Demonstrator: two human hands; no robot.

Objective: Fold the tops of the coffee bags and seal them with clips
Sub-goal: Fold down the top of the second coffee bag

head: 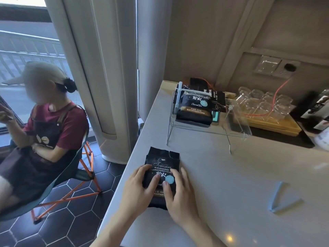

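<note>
A black coffee bag (pixel 162 163) lies flat on the white counter (pixel 222 175) near its left edge, its torn top pointing away from me. My left hand (pixel 140 191) rests on the bag's left side with fingers spread over it. My right hand (pixel 178 195) presses on the bag's right side, fingers fairly straight. A light blue clip (pixel 279 198), spread open in a V, lies on the counter to the right, apart from both hands. A second coffee bag (pixel 195 107) with a white clip (pixel 194 91) across its top sits on a clear acrylic stand (pixel 204 132) further back.
Behind the stand lie more dark bags (pixel 217 98) and a wooden tray (pixel 274 123) of glass cups with an orange cable over it. A person sits on a folding chair (pixel 74 172) on the floor to the left. The counter's left edge drops off beside the bag.
</note>
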